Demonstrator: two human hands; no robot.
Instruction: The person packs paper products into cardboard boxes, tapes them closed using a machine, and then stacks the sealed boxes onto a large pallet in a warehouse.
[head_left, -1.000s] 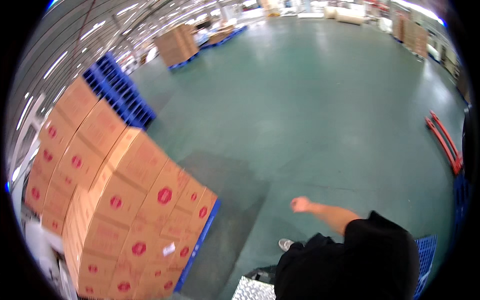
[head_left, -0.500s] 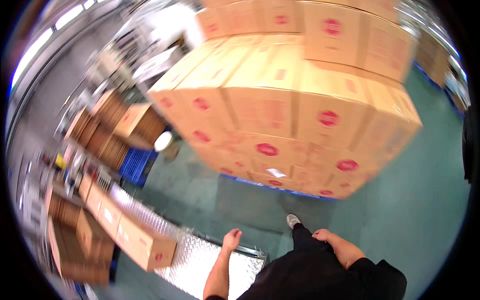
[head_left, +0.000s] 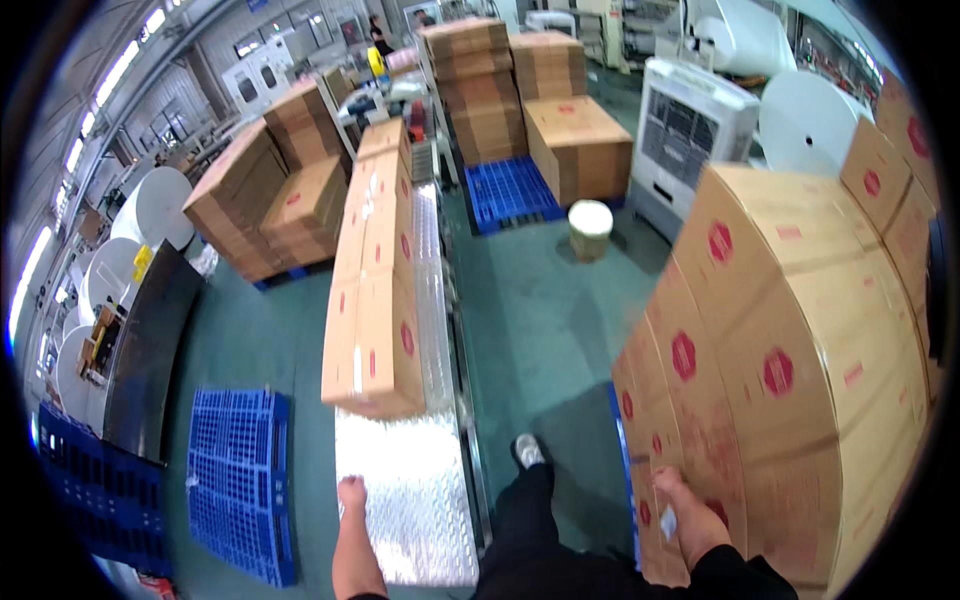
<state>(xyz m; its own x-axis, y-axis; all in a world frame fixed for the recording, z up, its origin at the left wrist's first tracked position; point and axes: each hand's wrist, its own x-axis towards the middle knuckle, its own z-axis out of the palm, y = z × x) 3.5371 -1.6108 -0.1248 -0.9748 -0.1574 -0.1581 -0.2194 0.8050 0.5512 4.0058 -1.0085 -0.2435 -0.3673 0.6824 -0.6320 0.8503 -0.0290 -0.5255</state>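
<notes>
My left hand (head_left: 351, 492) hangs loosely curled over the bare end of a shiny tread-plate conveyor bed (head_left: 410, 530), with nothing in it. Nearest to it, a row of taped cardboard cartons (head_left: 388, 330) with red marks lies lengthwise on that bed. My right hand (head_left: 672, 484), also curled and holding nothing visible, hangs in front of a tall stack of cartons (head_left: 700, 370) on a blue pallet (head_left: 622, 470). Whether it touches the stack I cannot tell. A white label (head_left: 668, 523) shows on the stack beside my right wrist.
Blue pallets (head_left: 240, 480) lie left of the conveyor, near a dark metal table (head_left: 160, 350). Ahead are bundled flat cartons (head_left: 480, 100), a blue pallet (head_left: 515, 190), a white tub (head_left: 590, 228) and a white air cooler (head_left: 690, 140). Large white rolls (head_left: 810, 125) stand behind.
My view has swung left, so the carton stack now sits at the right and the conveyor near the middle. Both hands have swung as I step; neither has taken hold of anything.
</notes>
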